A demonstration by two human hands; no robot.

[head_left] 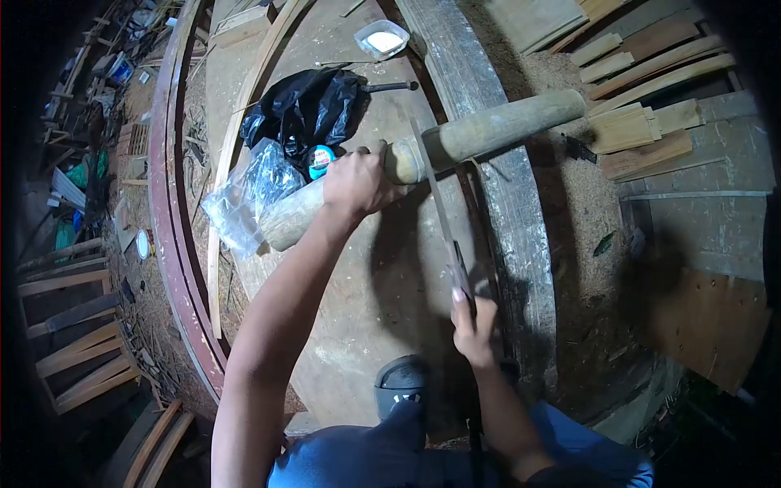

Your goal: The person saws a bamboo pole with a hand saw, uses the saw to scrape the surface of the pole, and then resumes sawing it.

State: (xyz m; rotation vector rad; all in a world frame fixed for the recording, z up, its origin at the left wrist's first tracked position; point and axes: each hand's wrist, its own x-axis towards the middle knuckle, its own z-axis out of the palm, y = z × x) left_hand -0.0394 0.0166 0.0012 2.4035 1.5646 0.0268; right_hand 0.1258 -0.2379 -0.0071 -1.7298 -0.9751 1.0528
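Note:
A thick bamboo pole (512, 126) lies slantwise across the wooden board and the grey beam. My left hand (356, 180) is wrapped around it, just left of a ringed joint. In my right hand (473, 325), fingers are closed round the handle of a handsaw (440, 207). The saw's long narrow blade crosses the bamboo close to the right of that joint, pointing away from me. Beside my left hand sit a small teal round container (321, 159), a clear plastic bag (264, 191) and a black plastic bag (301, 106).
The grey wooden beam (521, 236) runs along the right of the plywood board (350, 342). My sandalled foot (400, 384) rests on the board. Farther off are a clear tub with white contents (382, 39) and a dark rod-like tool (390, 86). Cut planks (643, 130) lie at right.

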